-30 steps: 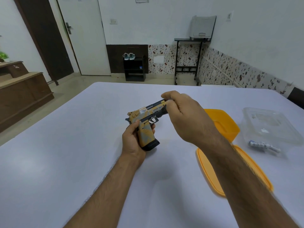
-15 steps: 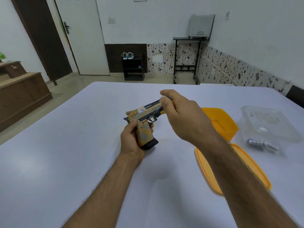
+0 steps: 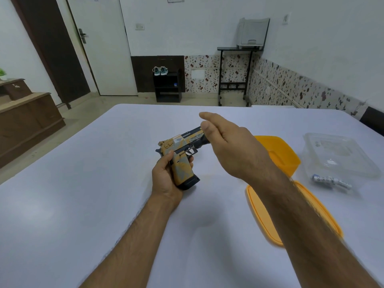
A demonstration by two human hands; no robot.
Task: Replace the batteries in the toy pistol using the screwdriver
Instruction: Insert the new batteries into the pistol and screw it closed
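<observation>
A tan and black toy pistol (image 3: 180,146) is held above the white table (image 3: 83,183), muzzle pointing right and away. My left hand (image 3: 166,175) grips its handle from the left. My right hand (image 3: 230,146) hovers at the muzzle end with fingers loosened and the thumb near the slide; it covers the barrel tip and holds nothing. Two batteries (image 3: 330,180) lie on the table at the right, next to a clear plastic box. No screwdriver shows.
An orange container (image 3: 278,150) sits behind my right forearm, its orange lid (image 3: 259,215) flat on the table below it. A clear plastic box (image 3: 340,156) stands at the far right. Beyond the table are a door, a wooden cabinet and a small black stand.
My right hand, which gripped the front of the slide, has let go and its fingers have spread. The pistol stays in my left hand.
</observation>
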